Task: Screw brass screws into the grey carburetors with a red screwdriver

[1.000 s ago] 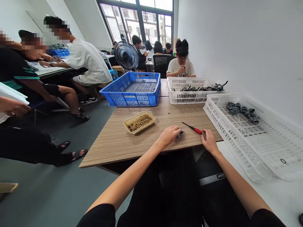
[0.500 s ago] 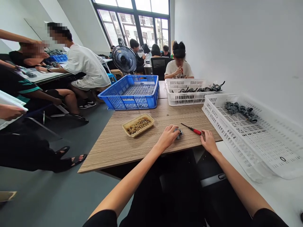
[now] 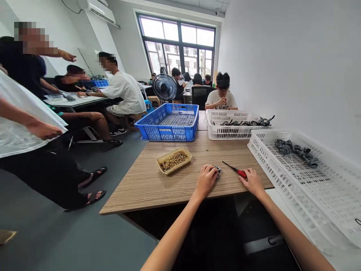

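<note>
My left hand rests on the wooden table with its fingers curled over a small grey metal part. Flat on the table near the front edge, my right hand has its fingers on the red handle of a small screwdriver. The screwdriver's dark shaft points away to the left. A shallow tan tray of brass screws sits left of my left hand.
A blue basket and a white basket of dark parts stand at the table's far end. A larger white basket holds several dark parts at my right. A person sits opposite; other people sit and stand at left. A fan stands behind.
The view has tilted up and swung a little left, so more of the room shows. Both hands have stayed on the part and the screwdriver.
</note>
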Demonstrator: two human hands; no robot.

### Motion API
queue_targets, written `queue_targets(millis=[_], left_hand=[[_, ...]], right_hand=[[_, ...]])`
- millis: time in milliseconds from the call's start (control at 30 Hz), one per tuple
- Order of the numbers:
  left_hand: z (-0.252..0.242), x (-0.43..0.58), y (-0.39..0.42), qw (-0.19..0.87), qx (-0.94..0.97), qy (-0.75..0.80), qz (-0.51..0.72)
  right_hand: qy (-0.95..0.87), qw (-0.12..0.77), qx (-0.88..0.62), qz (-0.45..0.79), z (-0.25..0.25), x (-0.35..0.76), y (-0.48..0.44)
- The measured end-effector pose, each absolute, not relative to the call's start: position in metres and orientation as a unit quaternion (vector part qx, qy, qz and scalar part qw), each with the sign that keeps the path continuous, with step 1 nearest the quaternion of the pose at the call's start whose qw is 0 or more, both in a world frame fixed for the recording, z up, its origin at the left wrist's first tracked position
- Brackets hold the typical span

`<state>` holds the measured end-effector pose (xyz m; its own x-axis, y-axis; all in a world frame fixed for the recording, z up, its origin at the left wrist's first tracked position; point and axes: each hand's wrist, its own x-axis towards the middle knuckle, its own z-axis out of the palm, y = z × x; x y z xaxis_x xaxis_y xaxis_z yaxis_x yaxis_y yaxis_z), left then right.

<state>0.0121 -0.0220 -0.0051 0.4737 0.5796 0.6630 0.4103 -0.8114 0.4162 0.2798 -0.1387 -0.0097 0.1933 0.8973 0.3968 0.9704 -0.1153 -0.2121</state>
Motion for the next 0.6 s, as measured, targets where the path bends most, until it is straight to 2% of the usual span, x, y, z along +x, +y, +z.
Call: queue_targets(millis=[100,333,500,600], left_hand=[[-0.003,0.009,-0.024,0.109,0.846,0.3,0.428],[-0.004,0.006,-0.026,0.119,0.84,0.307,0.43],[-0.001,0.005,-0.028,0.144,0.832,0.322,0.428],[0.001,0.004,-0.029,0.168,0.817,0.348,0.428]], right_hand=[[-0.638,0.204,-0.739,-0.068,-0.004,0.276,-0.121],[-0.618,0.301,-0.725,0.034,0.016,0.267,-0.11],[-0.645,0.351,-0.678,0.026,0.063,0.261,-0.133],[-0.674,0.352,-0.648,0.041,0.093,0.255,-0.147]])
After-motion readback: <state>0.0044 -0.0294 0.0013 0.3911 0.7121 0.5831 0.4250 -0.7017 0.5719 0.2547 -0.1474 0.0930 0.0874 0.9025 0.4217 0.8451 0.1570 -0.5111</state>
